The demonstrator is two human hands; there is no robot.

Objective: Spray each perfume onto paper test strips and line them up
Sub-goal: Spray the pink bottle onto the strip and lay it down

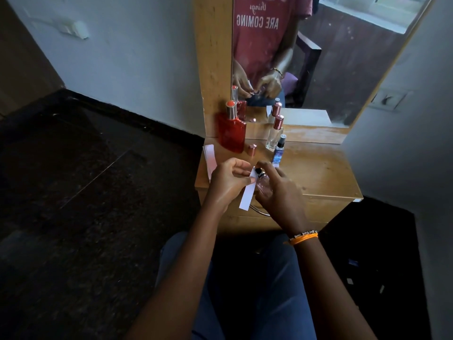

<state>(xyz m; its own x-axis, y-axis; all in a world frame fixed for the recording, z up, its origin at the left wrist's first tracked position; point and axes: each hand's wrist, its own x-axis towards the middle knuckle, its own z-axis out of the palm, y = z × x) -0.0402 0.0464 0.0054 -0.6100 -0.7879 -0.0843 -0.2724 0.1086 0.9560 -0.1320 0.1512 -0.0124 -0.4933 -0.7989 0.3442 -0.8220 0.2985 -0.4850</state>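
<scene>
My left hand pinches the top of a white paper test strip, which hangs down over the table's front edge. My right hand grips a small clear pinkish perfume bottle with a black nozzle, one finger on top, the nozzle right at the strip. A stack of spare strips lies at the table's left edge. On the wooden dressing table stand a red perfume bottle, a clear bottle with a rose-gold cap and a small blue spray bottle.
A loose rose-gold cap stands between the red and clear bottles. A mirror rises behind the table, reflecting the person and the bottles. A metal drawer handle sits below the hands. Dark floor lies left; white walls flank the table.
</scene>
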